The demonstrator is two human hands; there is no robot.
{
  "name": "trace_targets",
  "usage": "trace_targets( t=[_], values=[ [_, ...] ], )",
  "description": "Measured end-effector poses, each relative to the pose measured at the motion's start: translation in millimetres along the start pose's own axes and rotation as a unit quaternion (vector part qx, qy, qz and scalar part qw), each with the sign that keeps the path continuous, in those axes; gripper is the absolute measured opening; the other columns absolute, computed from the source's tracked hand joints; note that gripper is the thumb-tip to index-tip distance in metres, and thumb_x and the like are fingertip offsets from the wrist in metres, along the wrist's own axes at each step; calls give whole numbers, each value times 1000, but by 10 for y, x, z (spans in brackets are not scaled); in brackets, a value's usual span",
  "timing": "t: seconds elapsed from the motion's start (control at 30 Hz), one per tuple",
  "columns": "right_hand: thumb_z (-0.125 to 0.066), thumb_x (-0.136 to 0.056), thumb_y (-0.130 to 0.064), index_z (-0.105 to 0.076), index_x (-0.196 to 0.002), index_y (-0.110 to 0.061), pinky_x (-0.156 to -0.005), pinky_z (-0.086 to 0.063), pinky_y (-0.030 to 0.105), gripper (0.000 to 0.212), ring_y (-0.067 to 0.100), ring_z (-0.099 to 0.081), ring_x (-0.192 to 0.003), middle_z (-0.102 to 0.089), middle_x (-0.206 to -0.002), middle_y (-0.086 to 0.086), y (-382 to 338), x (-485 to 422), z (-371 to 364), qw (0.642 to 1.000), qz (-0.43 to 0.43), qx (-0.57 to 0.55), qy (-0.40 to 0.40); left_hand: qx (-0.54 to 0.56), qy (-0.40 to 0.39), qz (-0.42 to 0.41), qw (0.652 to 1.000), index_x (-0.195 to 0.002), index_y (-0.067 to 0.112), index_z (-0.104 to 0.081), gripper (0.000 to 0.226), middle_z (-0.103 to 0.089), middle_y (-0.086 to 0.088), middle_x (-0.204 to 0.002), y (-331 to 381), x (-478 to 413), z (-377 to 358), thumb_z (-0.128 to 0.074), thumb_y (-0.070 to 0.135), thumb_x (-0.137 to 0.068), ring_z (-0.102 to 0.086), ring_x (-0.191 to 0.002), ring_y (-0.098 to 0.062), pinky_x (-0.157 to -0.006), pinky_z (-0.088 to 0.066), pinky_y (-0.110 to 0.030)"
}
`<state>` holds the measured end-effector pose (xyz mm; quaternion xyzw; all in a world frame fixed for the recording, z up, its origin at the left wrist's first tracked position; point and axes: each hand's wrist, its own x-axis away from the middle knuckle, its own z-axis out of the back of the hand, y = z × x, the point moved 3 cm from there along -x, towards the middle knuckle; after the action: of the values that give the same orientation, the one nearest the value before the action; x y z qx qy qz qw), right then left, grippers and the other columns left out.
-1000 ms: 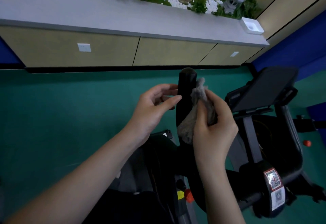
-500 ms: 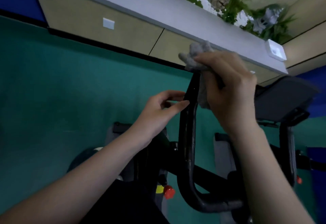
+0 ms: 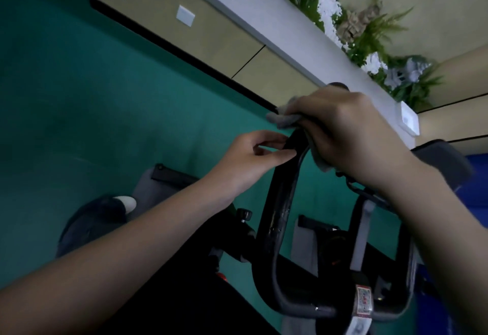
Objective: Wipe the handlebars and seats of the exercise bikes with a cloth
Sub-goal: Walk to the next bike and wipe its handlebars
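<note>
A black exercise-bike handlebar (image 3: 277,218) rises from the lower middle of the head view toward its upper tip. My right hand (image 3: 351,136) grips a grey cloth (image 3: 284,118) wrapped round the top end of that bar; most of the cloth is hidden under my fingers. My left hand (image 3: 250,160) pinches the same bar just below the cloth, thumb and forefinger on its left side. The bike's console screen (image 3: 446,165) shows dark behind my right wrist. No seat is visible.
Green floor (image 3: 92,97) spreads to the left. A beige planter wall (image 3: 211,39) with a grey ledge and plants (image 3: 369,33) runs diagonally behind. My shoe (image 3: 100,218) stands at lower left. The bike frame with a sticker (image 3: 363,300) fills the lower right.
The view has tilted and moved down the bike. My right hand with the cloth stays at the bar's top end, now closed more over the tip. My left hand keeps its pinch.
</note>
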<state>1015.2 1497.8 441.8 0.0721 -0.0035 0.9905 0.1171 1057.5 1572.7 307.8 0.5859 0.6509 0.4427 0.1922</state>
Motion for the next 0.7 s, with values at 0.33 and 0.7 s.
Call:
trace_targets(
  t=[0.33, 0.7],
  values=[
    [-58, -89, 4, -69, -105, -2, -81, -47, 27, 20, 26, -64, -92, -71, -98, 10, -82, 93, -154, 998, -18, -61, 26, 74, 47, -13, 996, -100, 8, -66, 20, -69, -13, -101, -95, 42, -77, -69, 2, -82, -66, -86, -16, -83, -51, -23],
    [-59, -91, -5, -70, -96, -7, -70, -37, 9, 13, 5, -55, -75, -67, -80, 0, -64, -86, 67, 999, -39, -34, 5, 95, 43, -12, 994, -92, 16, -70, 17, -71, 2, -85, -138, 64, -69, -71, 4, -80, -66, -73, -2, -73, -50, -12]
  ],
)
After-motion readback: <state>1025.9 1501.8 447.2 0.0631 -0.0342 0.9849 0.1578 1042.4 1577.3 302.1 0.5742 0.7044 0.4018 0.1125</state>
